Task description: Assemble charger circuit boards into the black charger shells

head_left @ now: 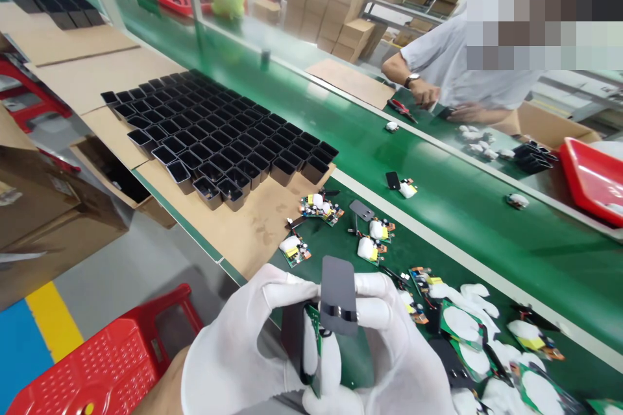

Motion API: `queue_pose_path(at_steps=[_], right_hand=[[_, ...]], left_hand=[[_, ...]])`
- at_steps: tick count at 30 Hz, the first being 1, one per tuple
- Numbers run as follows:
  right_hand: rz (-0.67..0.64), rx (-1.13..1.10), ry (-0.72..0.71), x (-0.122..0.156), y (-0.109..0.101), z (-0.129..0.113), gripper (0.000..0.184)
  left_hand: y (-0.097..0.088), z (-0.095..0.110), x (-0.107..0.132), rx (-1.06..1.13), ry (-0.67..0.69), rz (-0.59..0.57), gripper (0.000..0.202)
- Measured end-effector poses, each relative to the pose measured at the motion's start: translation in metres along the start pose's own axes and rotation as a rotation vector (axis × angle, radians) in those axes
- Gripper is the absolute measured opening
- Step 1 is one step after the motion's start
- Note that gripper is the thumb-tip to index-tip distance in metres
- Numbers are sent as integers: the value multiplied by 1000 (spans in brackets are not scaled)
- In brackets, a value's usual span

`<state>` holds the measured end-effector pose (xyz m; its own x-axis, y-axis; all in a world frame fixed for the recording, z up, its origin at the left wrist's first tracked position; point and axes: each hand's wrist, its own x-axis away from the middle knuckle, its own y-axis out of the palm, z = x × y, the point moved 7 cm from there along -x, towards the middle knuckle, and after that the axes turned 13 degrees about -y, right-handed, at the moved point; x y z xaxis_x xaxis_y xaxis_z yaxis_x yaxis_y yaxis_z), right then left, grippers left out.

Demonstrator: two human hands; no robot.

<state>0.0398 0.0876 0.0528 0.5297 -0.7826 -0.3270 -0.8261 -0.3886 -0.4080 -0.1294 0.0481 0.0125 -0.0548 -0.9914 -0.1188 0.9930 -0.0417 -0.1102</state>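
Both my hands wear white gloves and meet low in the middle of the head view. My left hand [238,343] is wrapped round a black plastic housing [293,337], its open side facing right. A green circuit board [314,321] with white filler stands on edge at that opening; how far in it sits I cannot tell. Between the fingertips of my right hand [403,343] is a dark grey cover plate [337,285] with metal pins, upright in front of the board. Loose circuit boards [370,249] with white blobs and yellow parts lie just beyond my hands.
Rows of black housings [214,123] stand on cardboard [253,227] at left. More boards [462,324] pile up at right. A green conveyor belt [467,214] runs past; across it a co-worker's hands [428,96] work near red-handled pliers [402,109]. A red stool [97,363] stands lower left.
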Motion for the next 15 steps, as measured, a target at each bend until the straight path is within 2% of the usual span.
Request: queue_pose_path(at_steps=[4,8,12,15], right_hand=[[-25,-58,-41,-11,8,-6,57],[-43,-141,23,-13,19,-3,56],[-38,-76,31,-16,27,3,52],[-87,-36,-28,-23,34,6,59]], left_hand=[[2,-6,2,27,-30,32,71],[1,-11,2,86,-25,93,70],[-4,-22,4,97,-107,125,61],[-9,-24,6,101,-103,116,63]])
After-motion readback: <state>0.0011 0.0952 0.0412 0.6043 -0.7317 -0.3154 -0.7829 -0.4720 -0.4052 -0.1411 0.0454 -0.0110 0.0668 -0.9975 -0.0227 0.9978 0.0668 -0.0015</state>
